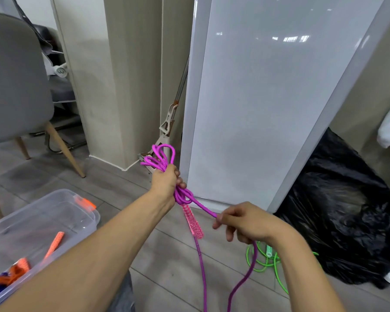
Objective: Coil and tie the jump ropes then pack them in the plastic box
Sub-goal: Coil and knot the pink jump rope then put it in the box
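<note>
Tying step: our left grip (167, 181) clenches the coiled purple rope (184, 196) while our right grip (245, 222) pinches its tail, which we judge needs pulling taut next.

Items I cannot fully see: plastic box (43, 198), cut by left and bottom edges; purple rope (182, 197), coils hidden inside left hand (166, 181), tails leaving bottom edge; green rope (268, 251), partly behind the right forearm (302, 266).

Home room, chair (14, 82), mop (167, 123), bin bag (338, 199)
</note>
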A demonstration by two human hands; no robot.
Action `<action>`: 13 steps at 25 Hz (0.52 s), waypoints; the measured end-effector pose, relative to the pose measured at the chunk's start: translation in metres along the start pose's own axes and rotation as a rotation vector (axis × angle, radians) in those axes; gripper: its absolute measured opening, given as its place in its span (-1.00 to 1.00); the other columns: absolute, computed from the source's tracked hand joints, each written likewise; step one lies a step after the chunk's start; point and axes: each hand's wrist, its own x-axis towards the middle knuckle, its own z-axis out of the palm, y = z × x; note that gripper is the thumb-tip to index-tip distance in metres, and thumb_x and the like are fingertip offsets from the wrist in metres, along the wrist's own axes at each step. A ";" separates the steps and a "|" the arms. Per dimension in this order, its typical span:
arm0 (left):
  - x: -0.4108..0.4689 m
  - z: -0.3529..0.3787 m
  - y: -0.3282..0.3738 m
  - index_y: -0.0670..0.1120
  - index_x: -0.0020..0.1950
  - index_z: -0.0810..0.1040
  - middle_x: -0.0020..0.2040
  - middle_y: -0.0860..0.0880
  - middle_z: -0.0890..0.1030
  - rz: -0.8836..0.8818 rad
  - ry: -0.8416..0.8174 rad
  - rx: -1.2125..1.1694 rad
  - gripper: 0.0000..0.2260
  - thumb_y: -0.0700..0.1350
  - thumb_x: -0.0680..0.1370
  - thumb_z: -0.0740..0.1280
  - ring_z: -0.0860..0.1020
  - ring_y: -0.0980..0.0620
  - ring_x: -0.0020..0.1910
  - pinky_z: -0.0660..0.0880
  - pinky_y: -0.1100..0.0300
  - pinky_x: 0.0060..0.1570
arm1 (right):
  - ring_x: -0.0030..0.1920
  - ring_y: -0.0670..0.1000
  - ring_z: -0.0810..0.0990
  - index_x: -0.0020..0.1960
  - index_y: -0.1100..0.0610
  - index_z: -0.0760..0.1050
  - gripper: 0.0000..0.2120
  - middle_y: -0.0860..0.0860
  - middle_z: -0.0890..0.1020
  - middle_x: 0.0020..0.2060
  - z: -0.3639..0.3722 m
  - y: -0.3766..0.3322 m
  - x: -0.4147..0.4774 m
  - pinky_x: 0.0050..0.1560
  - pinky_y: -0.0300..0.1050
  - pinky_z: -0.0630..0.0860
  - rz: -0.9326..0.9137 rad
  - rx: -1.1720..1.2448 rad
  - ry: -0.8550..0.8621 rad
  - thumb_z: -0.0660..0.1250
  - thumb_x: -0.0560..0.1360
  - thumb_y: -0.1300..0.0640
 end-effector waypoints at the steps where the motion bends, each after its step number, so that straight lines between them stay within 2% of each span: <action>1: 0.001 -0.002 0.001 -0.12 -0.24 0.32 -0.41 -0.05 0.28 0.047 0.030 0.066 -0.77 -0.32 0.60 0.15 0.24 0.13 -0.64 0.27 0.31 -0.62 | -0.55 -0.04 0.33 -0.11 0.14 0.68 -0.75 0.02 0.61 -0.43 -0.007 0.004 -0.002 -0.47 -0.23 0.23 0.040 -0.072 0.045 0.30 0.61 0.06; 4: 0.000 -0.008 0.004 -0.11 -0.20 0.33 -0.42 -0.07 0.28 0.148 -0.023 0.306 -0.80 -0.24 0.62 0.20 0.23 0.09 -0.61 0.26 0.25 -0.59 | -0.45 -0.08 0.50 -0.18 0.09 0.66 -0.76 -0.04 0.63 -0.44 -0.025 0.017 -0.001 -0.41 -0.23 0.38 0.094 -0.259 0.431 0.37 0.57 -0.01; 6: -0.007 -0.008 0.003 -0.12 -0.09 0.38 -0.38 -0.08 0.37 0.170 -0.138 0.419 -0.88 -0.18 0.65 0.22 0.27 0.08 -0.57 0.30 0.22 -0.55 | -0.31 -0.02 0.57 -0.15 0.05 0.63 -0.81 -0.02 0.64 -0.36 -0.024 0.013 0.001 -0.28 -0.17 0.46 -0.011 -0.225 0.614 0.34 0.58 0.03; 7: -0.013 -0.006 0.003 -0.12 -0.04 0.40 -0.35 -0.08 0.42 0.173 -0.204 0.469 -0.91 -0.15 0.65 0.23 0.28 0.08 -0.56 0.30 0.21 -0.53 | -0.31 -0.05 0.56 -0.14 0.05 0.61 -0.82 -0.03 0.64 -0.36 -0.020 0.007 0.002 -0.25 -0.15 0.44 -0.088 -0.169 0.624 0.32 0.60 0.06; 9: -0.025 -0.003 0.001 -0.14 -0.05 0.46 -0.34 -0.07 0.49 0.168 -0.324 0.586 -0.86 -0.10 0.65 0.25 0.30 0.07 -0.55 0.32 0.15 -0.46 | -0.42 -0.17 0.48 -0.13 0.03 0.58 -0.82 -0.01 0.64 -0.38 -0.009 -0.007 0.004 -0.28 -0.16 0.37 -0.212 -0.060 0.568 0.27 0.62 0.11; 11: -0.038 0.000 -0.003 -0.15 -0.06 0.51 -0.45 -0.02 0.45 0.145 -0.404 0.692 -0.80 -0.04 0.65 0.26 0.32 0.05 -0.54 0.37 0.12 -0.40 | -0.50 -0.20 0.44 -0.11 0.03 0.55 -0.83 0.01 0.68 -0.36 0.003 -0.017 0.003 -0.31 -0.19 0.34 -0.253 0.020 0.491 0.25 0.63 0.11; 13: -0.049 0.003 -0.007 -0.13 -0.02 0.51 -0.55 0.08 0.42 0.123 -0.472 0.721 -0.84 -0.04 0.65 0.27 0.35 0.07 -0.53 0.39 0.15 -0.41 | -0.53 -0.23 0.45 -0.07 0.07 0.54 -0.84 0.03 0.70 -0.31 0.014 -0.022 0.004 -0.32 -0.23 0.30 -0.262 0.079 0.433 0.24 0.64 0.12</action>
